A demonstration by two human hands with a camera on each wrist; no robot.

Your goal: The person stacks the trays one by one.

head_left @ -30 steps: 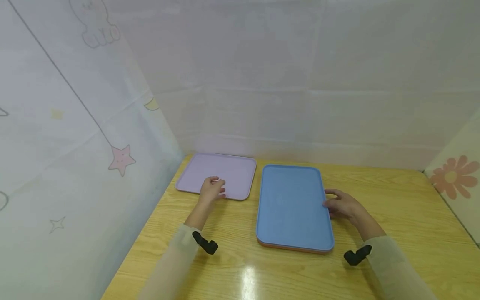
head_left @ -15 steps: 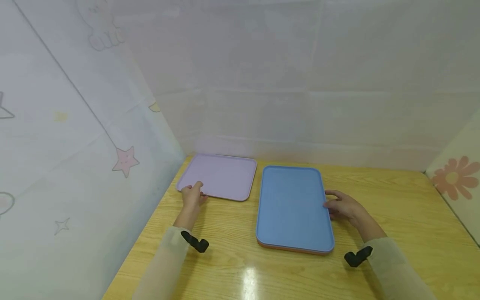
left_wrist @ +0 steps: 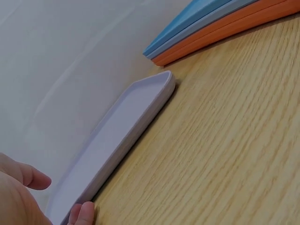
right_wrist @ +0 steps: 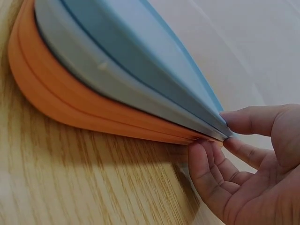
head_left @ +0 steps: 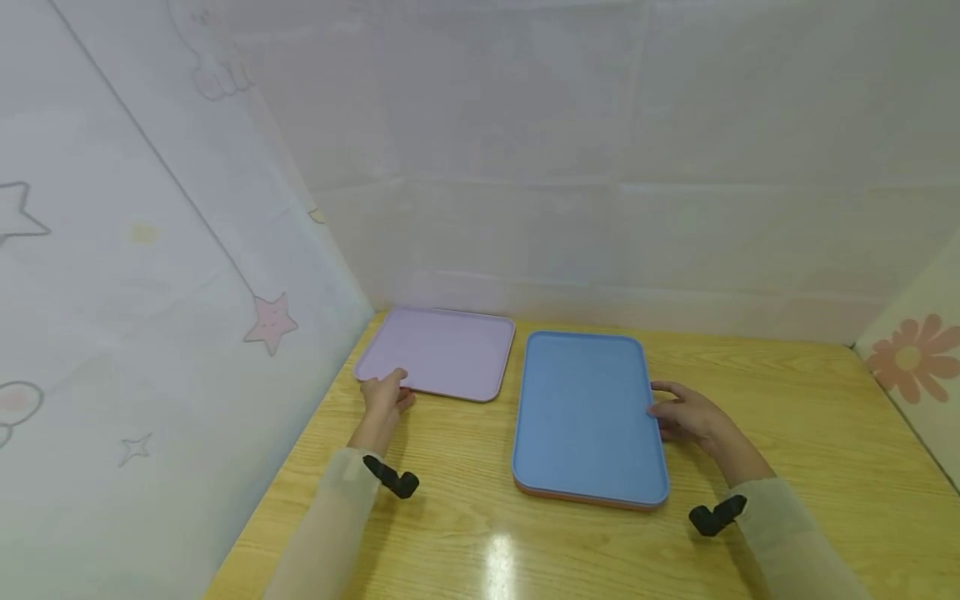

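Note:
A light purple tray (head_left: 450, 350) lies flat at the back left of the table. My left hand (head_left: 382, 400) is at its near left edge. The left wrist view shows fingertips against the tray's side, with the thumb raised apart from the rim. To the right, a blue tray (head_left: 588, 412) tops a stack, above a grey tray (right_wrist: 84, 58) and orange trays (right_wrist: 61, 101). My right hand (head_left: 693, 417) grips the stack's right edge. Its thumb presses the blue rim, while the other fingers curl at the lower edges.
The wooden table (head_left: 465, 483) carries both the purple tray and the stack, with a gap between them. Pale cloth (head_left: 510, 225) hangs along the back. A printed sheet (head_left: 165, 350) closes the left side, and another with a flower (head_left: 907, 358) the right.
My left hand has moved left and down from over the purple tray's near edge to its near left part. The right hand stays at the stack, and the trays keep their places.

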